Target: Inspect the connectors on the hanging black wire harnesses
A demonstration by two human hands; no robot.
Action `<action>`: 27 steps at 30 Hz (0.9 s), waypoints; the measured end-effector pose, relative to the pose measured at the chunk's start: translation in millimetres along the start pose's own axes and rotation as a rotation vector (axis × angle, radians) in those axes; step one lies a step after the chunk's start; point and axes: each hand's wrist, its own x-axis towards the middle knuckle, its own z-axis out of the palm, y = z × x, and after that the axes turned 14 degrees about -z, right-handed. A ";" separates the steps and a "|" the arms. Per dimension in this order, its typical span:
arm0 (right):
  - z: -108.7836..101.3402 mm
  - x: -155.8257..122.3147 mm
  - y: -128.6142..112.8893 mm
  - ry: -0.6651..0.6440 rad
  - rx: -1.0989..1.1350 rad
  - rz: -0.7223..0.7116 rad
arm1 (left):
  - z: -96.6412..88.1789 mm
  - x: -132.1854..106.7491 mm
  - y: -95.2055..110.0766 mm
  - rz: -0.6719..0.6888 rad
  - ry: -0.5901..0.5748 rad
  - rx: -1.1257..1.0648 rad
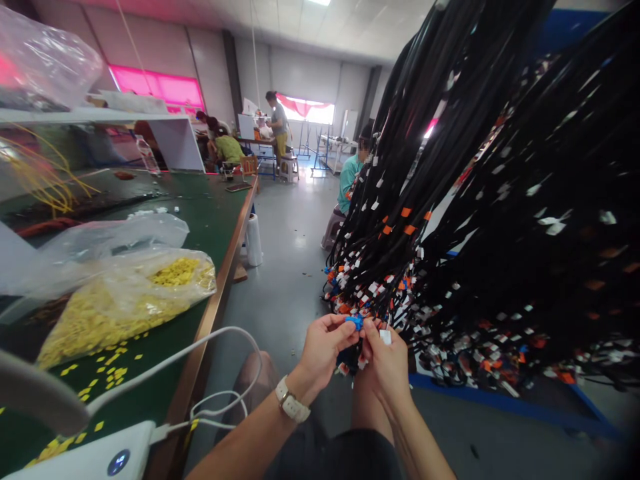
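Note:
My left hand (325,345) pinches a small blue connector (355,322) between thumb and fingertips. Close against it, my right hand (384,357) is closed at the connector's right side, apparently on the end of a thin wire; the fingers hide most of that end. A white tag or plug (385,337) shows at the right fingers. Just beyond both hands hangs a thick bundle of black cable harnesses (395,167), whose lower ends carry many white, orange and blue connectors.
On the left, a green table (200,220) holds a clear bag of yellow pieces (125,300), with more scattered about. A white power bank (100,460) with a white cable (200,340) lies near me. A blue rack base (500,400) stands right. Several people sit or stand farther back.

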 end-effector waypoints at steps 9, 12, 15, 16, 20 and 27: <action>-0.2 0.9 -1.2 0.017 0.049 0.015 | -1.5 2.8 -0.8 -0.046 -0.016 -0.069; 2.3 -0.1 -2.7 0.040 -0.006 0.001 | 0.1 1.7 -0.9 -0.004 0.001 -0.069; 5.3 -1.3 -4.3 0.022 -0.035 -0.022 | 1.6 0.6 -0.7 0.033 0.006 -0.076; 5.8 -1.6 -4.3 0.014 -0.040 -0.025 | 2.0 0.4 -0.9 0.041 0.012 -0.082; 5.0 -1.5 -2.3 -0.015 -0.060 -0.017 | 3.2 0.4 -2.6 0.050 0.038 -0.110; -5.7 0.1 7.0 -0.090 -0.062 -0.014 | 3.3 0.7 -5.3 0.020 -0.010 -0.137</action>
